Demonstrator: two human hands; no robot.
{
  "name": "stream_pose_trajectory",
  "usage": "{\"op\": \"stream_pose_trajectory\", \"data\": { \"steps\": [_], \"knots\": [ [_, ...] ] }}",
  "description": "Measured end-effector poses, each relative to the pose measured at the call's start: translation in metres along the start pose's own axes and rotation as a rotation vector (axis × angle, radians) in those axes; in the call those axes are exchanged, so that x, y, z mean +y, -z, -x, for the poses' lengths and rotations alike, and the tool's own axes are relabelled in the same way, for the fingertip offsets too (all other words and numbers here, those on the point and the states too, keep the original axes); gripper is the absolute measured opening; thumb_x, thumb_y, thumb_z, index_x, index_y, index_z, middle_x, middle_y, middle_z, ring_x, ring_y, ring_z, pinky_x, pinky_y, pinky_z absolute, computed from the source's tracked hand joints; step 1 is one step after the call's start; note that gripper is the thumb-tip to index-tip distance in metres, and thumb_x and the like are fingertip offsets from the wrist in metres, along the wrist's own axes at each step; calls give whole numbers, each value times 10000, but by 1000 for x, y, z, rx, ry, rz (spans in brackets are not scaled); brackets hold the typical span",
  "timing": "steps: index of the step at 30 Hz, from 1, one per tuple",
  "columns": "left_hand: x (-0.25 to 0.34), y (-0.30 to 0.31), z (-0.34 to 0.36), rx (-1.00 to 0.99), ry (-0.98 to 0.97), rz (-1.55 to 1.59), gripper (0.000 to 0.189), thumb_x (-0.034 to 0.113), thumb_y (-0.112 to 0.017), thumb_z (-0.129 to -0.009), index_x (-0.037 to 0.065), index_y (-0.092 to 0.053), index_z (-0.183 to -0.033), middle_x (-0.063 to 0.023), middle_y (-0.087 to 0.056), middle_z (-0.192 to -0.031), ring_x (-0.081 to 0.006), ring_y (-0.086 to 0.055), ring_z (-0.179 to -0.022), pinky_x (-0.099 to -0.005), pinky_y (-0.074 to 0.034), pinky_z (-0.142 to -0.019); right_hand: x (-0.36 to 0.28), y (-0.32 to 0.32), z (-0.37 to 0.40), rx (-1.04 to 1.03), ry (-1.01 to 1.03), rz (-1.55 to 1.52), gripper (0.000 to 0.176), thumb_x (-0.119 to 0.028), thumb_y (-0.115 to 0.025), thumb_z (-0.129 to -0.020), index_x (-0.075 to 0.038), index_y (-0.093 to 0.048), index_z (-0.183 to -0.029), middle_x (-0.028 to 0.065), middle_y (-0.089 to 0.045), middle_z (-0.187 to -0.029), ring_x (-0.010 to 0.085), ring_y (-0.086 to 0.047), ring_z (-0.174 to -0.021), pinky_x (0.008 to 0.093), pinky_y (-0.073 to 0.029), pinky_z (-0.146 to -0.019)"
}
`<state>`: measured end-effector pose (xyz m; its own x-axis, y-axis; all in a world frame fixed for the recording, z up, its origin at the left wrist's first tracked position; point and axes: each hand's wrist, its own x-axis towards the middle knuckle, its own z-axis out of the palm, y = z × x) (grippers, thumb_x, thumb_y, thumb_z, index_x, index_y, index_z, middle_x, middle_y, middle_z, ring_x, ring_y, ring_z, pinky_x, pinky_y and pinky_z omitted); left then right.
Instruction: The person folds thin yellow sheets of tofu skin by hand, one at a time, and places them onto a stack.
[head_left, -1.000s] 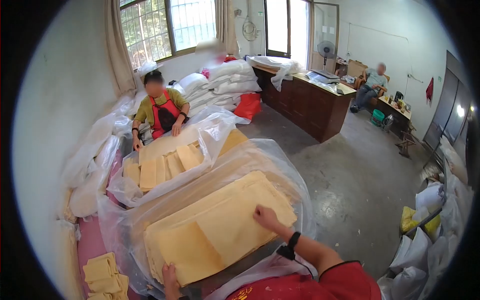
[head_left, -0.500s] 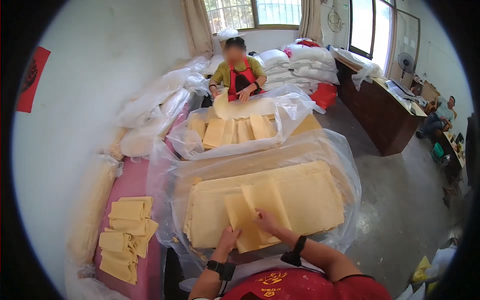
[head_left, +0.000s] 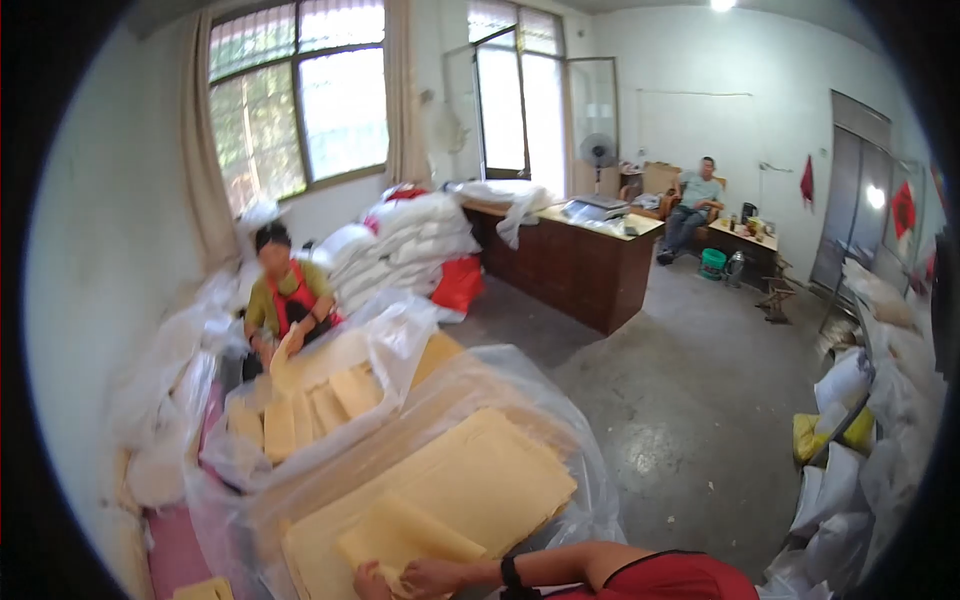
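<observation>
A thick stack of thin pale-yellow sheets (head_left: 490, 460), resembling tofu skin, lies on clear plastic in front of me. A folded tofu skin sheet (head_left: 410, 530) rests on top of the stack near its front edge. My left hand (head_left: 372, 580) is at the near edge of this sheet, fingers closed on it, partly cut off by the bottom of the view. Beside it, my right hand (head_left: 432, 577) also grips the near edge, with its fingers bent and slightly blurred.
Across the table a co-worker (head_left: 285, 300) handles a sheet above folded pieces (head_left: 310, 410) in plastic. White sacks (head_left: 410, 240) are piled behind, near a brown desk (head_left: 590, 270). A seated person (head_left: 695, 200) is at the back. Bags (head_left: 840, 480) line the right side.
My view has swung up and to the right, bringing in more of the room. The sheet, upright and partly folded before, now lies lower on the stack, and my hands have come closer together.
</observation>
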<state>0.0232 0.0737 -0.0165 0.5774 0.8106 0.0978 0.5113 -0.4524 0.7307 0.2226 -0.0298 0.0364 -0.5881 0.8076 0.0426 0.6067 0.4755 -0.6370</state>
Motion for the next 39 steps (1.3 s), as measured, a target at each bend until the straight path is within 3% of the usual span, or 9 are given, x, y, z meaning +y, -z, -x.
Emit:
{"op": "stream_pose_trajectory", "data": {
  "steps": [4,7,11,14,15,16,22,34,39],
  "knots": [
    [55,12,41,57,338,427,555,134,-633,-800,-56,-448,-1288,-207,-544,-1210,-333,-558,-1076,-425,-431,-966,-21,6,57,302,57,263,755,-503,-674,-799,6,-480,-1321,235,-505,-1313,362,-487,-1204,433,-356,-1036],
    [105,17,83,121,551,859,496,131,-621,-806,-55,-491,-1248,-198,-562,-1187,-323,-568,-1063,-422,-438,-956,-33,15,87,207,105,350,698,-495,-693,-791,-21,-521,-1274,174,-535,-1280,360,-510,-1146,446,-376,-1008],
    [132,20,106,142,581,1083,423,127,-606,-815,-52,-549,-1194,-186,-585,-1155,-310,-582,-1046,-418,-447,-944,17,-23,89,550,131,195,386,-178,-631,-777,-49,-598,-1139,186,-621,-1116,343,-592,-1045,392,-477,-862],
    [121,22,90,-2,525,1070,401,135,-513,-950,30,-361,-1305,-178,-643,-983,-297,-692,-839,-361,-580,-659,29,-20,80,481,-197,35,309,-135,-575,-804,-122,-669,-1099,157,-680,-995,321,-651,-940,429,-485,-833],
    [124,24,88,22,447,1052,422,110,-535,-936,32,-363,-1313,-172,-643,-987,-291,-692,-839,-361,-580,-674,58,-36,76,563,-168,-110,359,-149,-612,-791,-159,-664,-1146,165,-676,-1018,318,-650,-957,434,-487,-832],
    [134,31,81,38,404,938,444,79,-528,-934,31,-341,-1334,-182,-638,-1011,-294,-690,-855,-367,-581,-682,39,-17,70,376,-564,-103,370,-181,-628,-798,-182,-654,-1167,171,-677,-1003,325,-657,-922,439,-499,-805],
    [124,39,45,199,-229,-289,349,110,-626,-820,79,-584,-1165,-118,-629,-1139,-291,-611,-1067,-381,-496,-886,45,28,45,435,-637,-200,270,-340,-569,-872,-86,-639,-931,179,-645,-763,348,-648,-716,441,-485,-632],
    [80,20,-8,177,-221,-678,510,399,-585,-844,161,-530,-1292,-97,-458,-1396,-287,-368,-1337,-634,-259,-1044,51,39,5,448,-667,144,256,-298,-504,-911,-63,-602,-939,196,-642,-782,385,-637,-748,493,-501,-687],
    [73,36,-22,105,-146,-572,532,418,-616,-817,133,-547,-1262,-101,-549,-1275,-277,-479,-1223,-523,-351,-1005,54,44,-3,559,-496,421,148,-237,-543,-886,-97,-592,-895,125,-616,-778,335,-640,-679,455,-524,-626]
  ]
}}
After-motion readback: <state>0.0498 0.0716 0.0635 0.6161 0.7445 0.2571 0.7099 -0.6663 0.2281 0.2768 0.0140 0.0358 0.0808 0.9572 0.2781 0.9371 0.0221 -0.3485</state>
